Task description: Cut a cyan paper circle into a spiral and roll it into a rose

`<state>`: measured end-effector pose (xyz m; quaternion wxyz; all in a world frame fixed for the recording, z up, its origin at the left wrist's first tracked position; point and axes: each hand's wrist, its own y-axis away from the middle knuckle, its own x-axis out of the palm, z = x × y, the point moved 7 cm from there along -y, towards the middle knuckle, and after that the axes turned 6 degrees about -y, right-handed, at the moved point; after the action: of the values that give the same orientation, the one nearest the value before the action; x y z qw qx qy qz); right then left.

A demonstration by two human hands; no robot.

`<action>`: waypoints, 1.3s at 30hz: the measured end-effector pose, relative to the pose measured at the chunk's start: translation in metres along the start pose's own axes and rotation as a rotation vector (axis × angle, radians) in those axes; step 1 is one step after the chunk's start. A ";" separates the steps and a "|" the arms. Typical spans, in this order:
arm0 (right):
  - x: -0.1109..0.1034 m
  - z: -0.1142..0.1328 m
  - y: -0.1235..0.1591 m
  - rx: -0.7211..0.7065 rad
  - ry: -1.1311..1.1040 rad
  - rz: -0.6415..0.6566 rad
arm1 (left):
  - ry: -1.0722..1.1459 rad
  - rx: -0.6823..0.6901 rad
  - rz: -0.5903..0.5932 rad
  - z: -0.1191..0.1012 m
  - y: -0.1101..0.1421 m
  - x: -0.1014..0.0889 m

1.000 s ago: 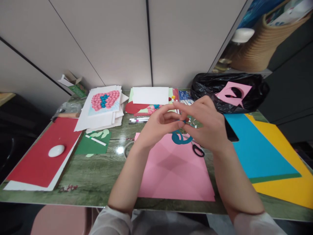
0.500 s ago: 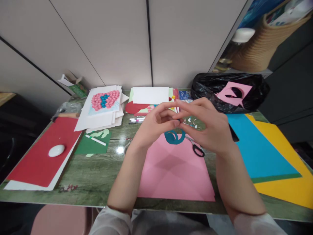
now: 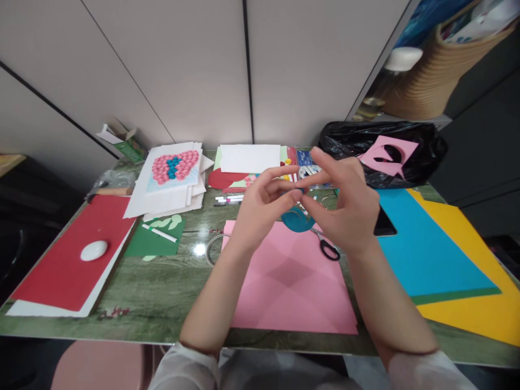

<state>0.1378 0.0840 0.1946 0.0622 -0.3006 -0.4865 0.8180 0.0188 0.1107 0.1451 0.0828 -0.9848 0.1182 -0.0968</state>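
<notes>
My left hand (image 3: 260, 208) and my right hand (image 3: 345, 203) meet above the far end of a pink paper sheet (image 3: 290, 281). Both pinch a teal paper spiral strip (image 3: 296, 219), which hangs curled just below the fingertips. The right hand's upper fingers are spread, while its thumb and forefinger press on the strip. Black-handled scissors (image 3: 327, 248) lie on the pink sheet right under my right hand.
A red sheet with a white oval object (image 3: 93, 249) lies at left, a green sheet with a white pen (image 3: 159, 233) beside it. A card with a pink and blue heart (image 3: 174, 165) tops white papers. Blue (image 3: 422, 249) and yellow (image 3: 479, 292) sheets lie right, a black bag (image 3: 377, 149) behind.
The teal spiral has been wound tighter and drawn up closer to my fingertips. My right hand's fingers have spread and lifted slightly.
</notes>
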 end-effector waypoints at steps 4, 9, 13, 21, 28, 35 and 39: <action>-0.001 0.002 0.002 -0.028 0.058 -0.060 | 0.092 -0.026 -0.013 0.006 0.000 0.007; 0.000 0.004 0.001 -0.103 0.098 -0.064 | 0.149 -0.064 -0.028 0.010 -0.001 0.007; 0.002 0.002 0.001 -0.106 0.089 -0.027 | 0.173 -0.099 -0.012 0.011 -0.002 0.006; 0.004 0.003 0.000 -0.110 0.075 0.032 | 0.135 -0.120 0.022 0.013 -0.003 0.002; 0.004 0.003 -0.002 -0.106 0.014 0.148 | 0.096 -0.111 0.060 0.013 -0.004 -0.002; 0.019 0.000 0.001 -0.004 -0.091 0.358 | -0.108 -0.104 0.113 0.003 -0.001 -0.005; 0.015 -0.002 0.000 -0.003 -0.047 0.286 | -0.123 -0.122 0.121 0.001 0.000 -0.004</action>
<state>0.1272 0.0914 0.1872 -0.0669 -0.3477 -0.4414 0.8245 0.0152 0.1116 0.1432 0.0353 -0.9831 0.1779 -0.0237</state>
